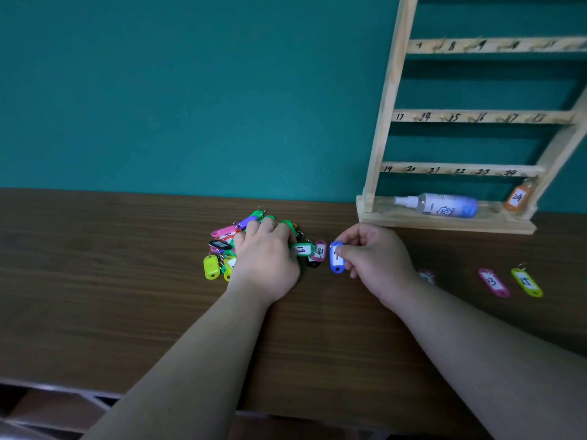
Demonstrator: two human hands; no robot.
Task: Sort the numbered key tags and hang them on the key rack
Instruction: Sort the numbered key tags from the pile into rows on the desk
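Two hands work at a dark brown wood-grain tabletop point(95, 265). The left hand point(263, 258) lies palm down on one heap of coloured plastic key tags point(211, 266) near the far edge. The heap holds too many overlapping tags to count, and I cannot tell whether the bent fingers clasp any of them. The right hand point(373, 258) sits just beside the heap, its fingers pinching one blue oblong key tag point(336, 260) with a white paper label whose number is partly covered.

Three more tags lie singly toward the right edge, well apart from the heap:
- a blurred pink tag point(426, 277) behind the right wrist
- a pink tag marked 13 point(493, 282)
- a yellow-green tag marked 15 point(526, 282)

A pale wooden key rack point(476, 117) stands at the far edge on the right, with three numbered rungs in view. One orange tag marked 24 point(516, 198) hangs from the lowest rung. One clear spray bottle point(438, 204) lies on the rack's base.

Broad bare wood runs left of the heap and along the near edge around the forearms.
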